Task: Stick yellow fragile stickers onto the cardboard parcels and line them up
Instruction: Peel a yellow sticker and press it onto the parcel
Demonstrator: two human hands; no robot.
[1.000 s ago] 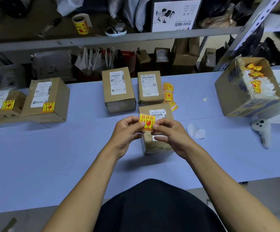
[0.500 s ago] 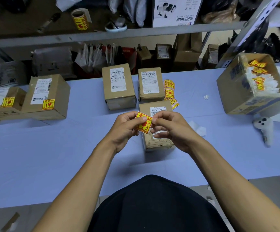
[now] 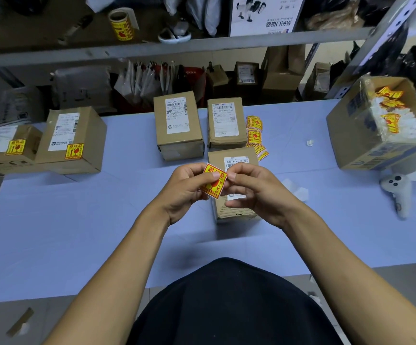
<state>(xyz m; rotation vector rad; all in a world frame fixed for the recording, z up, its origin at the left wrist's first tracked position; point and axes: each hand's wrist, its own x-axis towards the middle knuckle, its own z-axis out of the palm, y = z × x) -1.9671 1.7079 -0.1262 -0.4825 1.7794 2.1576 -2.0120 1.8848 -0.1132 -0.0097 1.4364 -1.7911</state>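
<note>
My left hand [image 3: 184, 189] and my right hand [image 3: 256, 190] pinch one yellow fragile sticker [image 3: 214, 181] between them, tilted, just above a small cardboard parcel [image 3: 236, 207] lying on the blue table. The hands hide most of that parcel's top. Two more parcels without stickers stand behind it, one [image 3: 177, 125] on the left and one [image 3: 224, 123] on the right. At the far left two parcels carry yellow stickers, a larger one [image 3: 73, 140] and a flatter one [image 3: 7, 148]. Loose stickers [image 3: 255, 133] lie beside the right-hand parcel.
An open carton [image 3: 351, 135] holding white backing scraps and stickers sits at the right. A white controller [image 3: 397, 190] lies below it. White backing paper [image 3: 299, 191] is near my right wrist. A sticker roll [image 3: 121, 24] stands on the shelf above.
The sticker has turned from flat and facing me to tilted, and both hands have closed in on its top edge. The parcels have not moved.
</note>
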